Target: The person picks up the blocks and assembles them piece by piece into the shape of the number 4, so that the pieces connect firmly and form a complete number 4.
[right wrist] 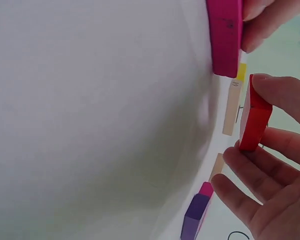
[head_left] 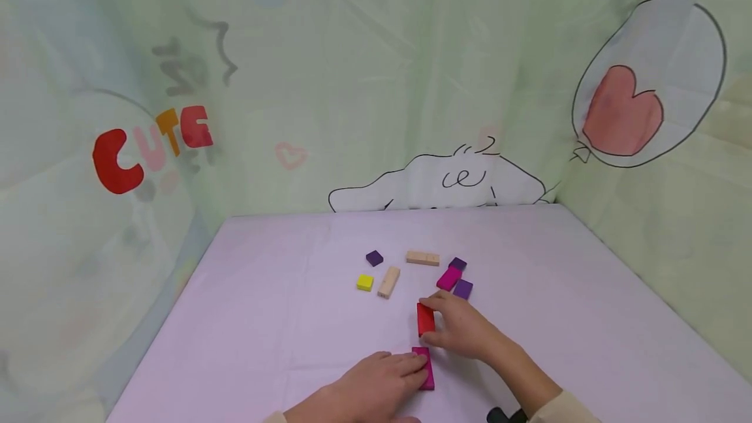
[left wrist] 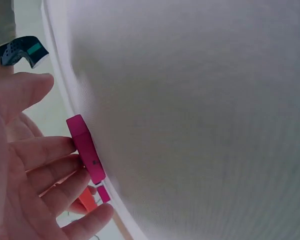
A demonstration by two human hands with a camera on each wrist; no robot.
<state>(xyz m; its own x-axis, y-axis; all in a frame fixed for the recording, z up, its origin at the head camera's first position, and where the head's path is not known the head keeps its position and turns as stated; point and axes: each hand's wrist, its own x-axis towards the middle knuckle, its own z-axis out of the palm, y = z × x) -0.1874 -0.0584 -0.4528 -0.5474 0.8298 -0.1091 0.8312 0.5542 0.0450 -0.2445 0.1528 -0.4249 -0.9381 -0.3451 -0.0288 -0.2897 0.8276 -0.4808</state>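
My right hand (head_left: 461, 325) pinches a red block (head_left: 425, 320) by its two ends, thumb at the near end and fingers at the far one. In the right wrist view the red block (right wrist: 256, 117) hangs a little off the cloth. Nearer to me, a magenta block (head_left: 429, 377) lies on the cloth, its long side pointing away from me. My left hand (head_left: 376, 384) rests its outstretched fingertips on that block. The left wrist view shows the same magenta block (left wrist: 86, 150) against the fingertips, the thumb standing well apart from it.
Beyond the hands lie a yellow block (head_left: 365, 282), a dark purple block (head_left: 374, 258) and two plain wooden blocks, one upright in view (head_left: 388, 282), one crosswise (head_left: 423, 258). Another magenta block (head_left: 449, 278) sits between two purple ones. A black object (head_left: 498, 415) shows at the bottom edge.
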